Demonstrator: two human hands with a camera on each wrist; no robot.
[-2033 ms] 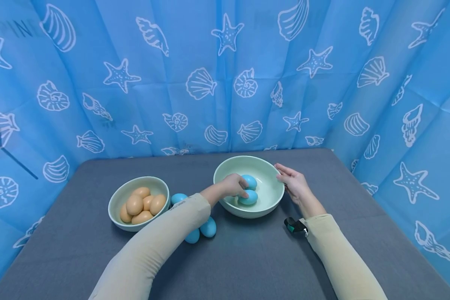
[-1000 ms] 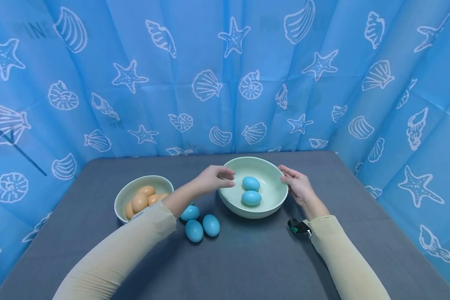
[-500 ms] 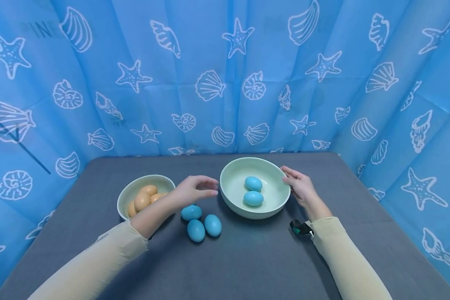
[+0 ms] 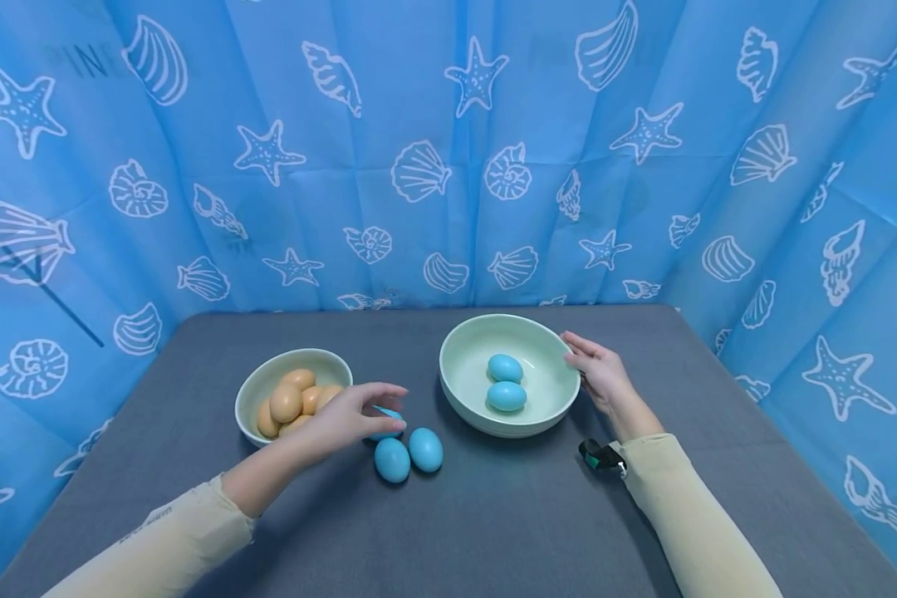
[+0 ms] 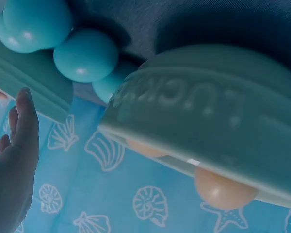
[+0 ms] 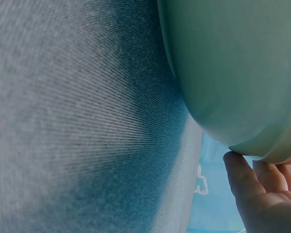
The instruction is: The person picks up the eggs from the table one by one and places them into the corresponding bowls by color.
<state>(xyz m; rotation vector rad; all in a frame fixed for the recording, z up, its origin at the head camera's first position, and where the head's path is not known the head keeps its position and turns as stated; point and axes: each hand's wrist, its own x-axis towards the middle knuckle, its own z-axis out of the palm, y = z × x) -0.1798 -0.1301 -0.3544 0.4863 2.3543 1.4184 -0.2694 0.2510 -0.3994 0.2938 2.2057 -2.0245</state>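
My left hand (image 4: 359, 413) hovers with loosely bent fingers over a blue egg (image 4: 386, 425), partly covering it. In the left wrist view, a gap shows between this hand (image 5: 17, 160) and the blue eggs (image 5: 86, 55). Two more blue eggs (image 4: 392, 459) lie close by on the grey cloth. The larger pale green bowl (image 4: 456, 399) holds two blue eggs (image 4: 506, 396). My right hand (image 4: 598, 374) grips that bowl's right rim, thumb over the edge and fingers outside. A smaller bowl (image 4: 248, 415) contains several brown eggs (image 4: 286, 402), partly hidden by my left hand.
A black strap (image 4: 600, 455) hangs by the right sleeve, near the grey table (image 4: 508, 515). Blue curtains (image 4: 448, 208) with shell and starfish prints stand along the back and sides. Raised lettering marks the smaller bowl (image 5: 199, 107).
My left hand let go of a blue egg inside the larger bowl, withdrew over its rim, and moved left and down to the eggs on the table. My right hand kept its hold.
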